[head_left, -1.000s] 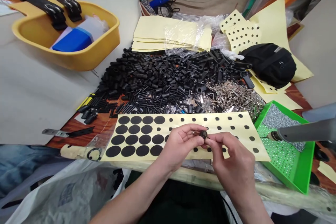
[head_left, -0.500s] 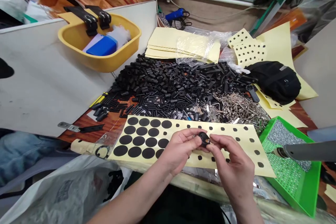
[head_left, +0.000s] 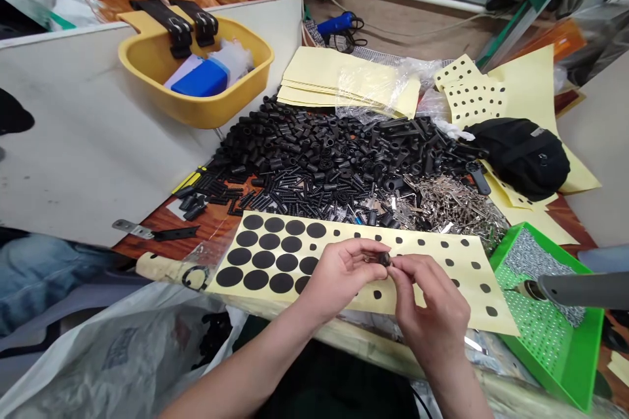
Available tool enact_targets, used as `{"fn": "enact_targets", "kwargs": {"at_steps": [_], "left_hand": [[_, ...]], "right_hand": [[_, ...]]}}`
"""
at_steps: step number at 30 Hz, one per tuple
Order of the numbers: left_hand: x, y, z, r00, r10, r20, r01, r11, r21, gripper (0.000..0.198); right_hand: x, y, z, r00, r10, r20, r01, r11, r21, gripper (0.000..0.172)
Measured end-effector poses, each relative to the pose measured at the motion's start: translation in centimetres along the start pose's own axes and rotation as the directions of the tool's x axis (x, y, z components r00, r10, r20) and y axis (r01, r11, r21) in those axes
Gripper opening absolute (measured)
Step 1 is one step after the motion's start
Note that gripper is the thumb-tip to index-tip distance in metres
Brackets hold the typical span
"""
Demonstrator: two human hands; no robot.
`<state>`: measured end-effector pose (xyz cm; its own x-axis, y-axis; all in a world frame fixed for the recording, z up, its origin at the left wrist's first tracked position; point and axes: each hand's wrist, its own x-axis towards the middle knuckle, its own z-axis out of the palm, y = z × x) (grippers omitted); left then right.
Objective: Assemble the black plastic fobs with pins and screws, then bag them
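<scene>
My left hand [head_left: 346, 272] is closed, holding a small black part [head_left: 384, 259] between thumb and fingers. Most of that part is covered by the fingers, and its exact kind does not show. The fingertips of my right hand [head_left: 430, 298] pinch at the part's right side; whether they also hold some tinier piece is hidden. Both hands are above a pale yellow sticker sheet [head_left: 417, 255]. Large black round stickers [head_left: 264, 258] fill its left portion, and small dark spots are spaced over the rest.
Behind the sheet lies a heap of black plastic parts [head_left: 314, 144], beside a pile of small metal pieces [head_left: 452, 203]. A green tray [head_left: 580, 366] of small metal bits is at right, with a grey tool [head_left: 580, 289] jutting over it. A yellow bin [head_left: 196, 111] hangs at left.
The black part has been turned, so its round face seen earlier is now mostly hidden. My right fingertips have closed in against it. The whole view has shifted slightly.
</scene>
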<state>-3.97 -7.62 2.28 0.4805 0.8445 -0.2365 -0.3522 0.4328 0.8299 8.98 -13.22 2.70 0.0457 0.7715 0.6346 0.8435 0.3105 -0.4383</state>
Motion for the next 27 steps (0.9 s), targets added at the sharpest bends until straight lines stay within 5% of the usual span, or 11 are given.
{"fn": "enact_targets", "kwargs": {"at_steps": [10, 22, 27], "left_hand": [[0.4, -0.3, -0.1, 1.0, -0.016, 0.007, 0.016, 1.0, -0.016, 0.021], [-0.2, -0.1, 0.1, 0.997, -0.028, 0.076, 0.033, 0.997, -0.066, 0.021], [0.2, -0.3, -0.5, 0.976, -0.119, 0.18, 0.144, 0.981, -0.131, 0.041]], "right_hand": [[0.6, 0.5, -0.5, 0.995, -0.019, 0.096, 0.017, 1.0, 0.022, 0.014], [0.5, -0.6, -1.9, 0.999, -0.027, 0.043, 0.024, 0.998, 0.055, 0.016], [0.8, 0.1, -1.9, 0.996, 0.019, 0.091, -0.021, 0.999, 0.028, 0.011]]}}
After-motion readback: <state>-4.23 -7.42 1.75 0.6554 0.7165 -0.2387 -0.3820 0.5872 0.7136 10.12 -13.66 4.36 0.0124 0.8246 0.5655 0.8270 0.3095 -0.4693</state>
